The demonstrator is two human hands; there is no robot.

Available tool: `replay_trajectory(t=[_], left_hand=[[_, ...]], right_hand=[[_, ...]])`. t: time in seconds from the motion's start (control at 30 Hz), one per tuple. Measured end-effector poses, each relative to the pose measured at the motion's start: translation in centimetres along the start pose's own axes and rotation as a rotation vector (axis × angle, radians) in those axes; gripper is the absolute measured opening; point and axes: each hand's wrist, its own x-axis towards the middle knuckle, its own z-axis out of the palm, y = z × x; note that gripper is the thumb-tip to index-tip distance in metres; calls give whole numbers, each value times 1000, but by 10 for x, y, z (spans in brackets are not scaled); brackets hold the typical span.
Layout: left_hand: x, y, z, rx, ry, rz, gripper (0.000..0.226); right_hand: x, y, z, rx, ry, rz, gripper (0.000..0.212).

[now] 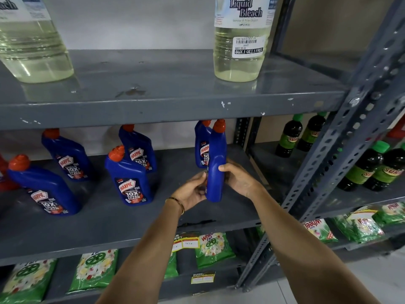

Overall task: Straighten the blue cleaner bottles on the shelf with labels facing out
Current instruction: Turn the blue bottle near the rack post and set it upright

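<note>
Head view: as seen from above and in front of the grey metal shelf [131, 227], looking down at both forearms.
Held bottle: blue cleaner bottle [215, 170] with red cap, upright at the right end of the middle shelf; plain blue side turned toward the camera, label not visible; whether the base touches the shelf cannot be told.
Left hand: left hand [192, 190] curled against the left side of the held bottle, fingers wrapped toward its hidden face; thin gold bangle [176, 201] at the wrist.
Right hand: right hand [237, 177] clasped on the bottle's right side, thumb laid across the front.
Bottle behind: second blue bottle [201, 148] standing just behind and left of the held one, label partly showing.
Centre pair: front centre bottle [129, 178] and rear centre bottle [139, 148], both with labels facing out, one set behind the other.
Left pair: far-left bottle [43, 187] near the shelf edge and back-left bottle [68, 156], labels facing out, apparent lean possibly from the wide lens.
Upper shelf: two bleach bottles of pale yellow liquid, one labelled bleach bottle [241, 38] at right, the other cut off at left.
Lower shelf: green detergent packets [94, 270] lying in a row.
Neighbouring rack: dark bottles with green caps [291, 137] at right, beyond the slotted upright [341, 137].
</note>
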Motion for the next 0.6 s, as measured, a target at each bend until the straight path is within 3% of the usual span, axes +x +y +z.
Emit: replay_trajectory(t=[0.17,0.33,0.6], left_hand=[[5,-7,1,-73,81,70,39],[13,-10,0,18,242,122,40],[25,-17,-5,444,494,253,52]], right_hand=[[-3,-5,-11,50,56,-3,32],[-5,-6,-17,0,148,-36,34],[-3,-2,-19,-164,186,-72,50]])
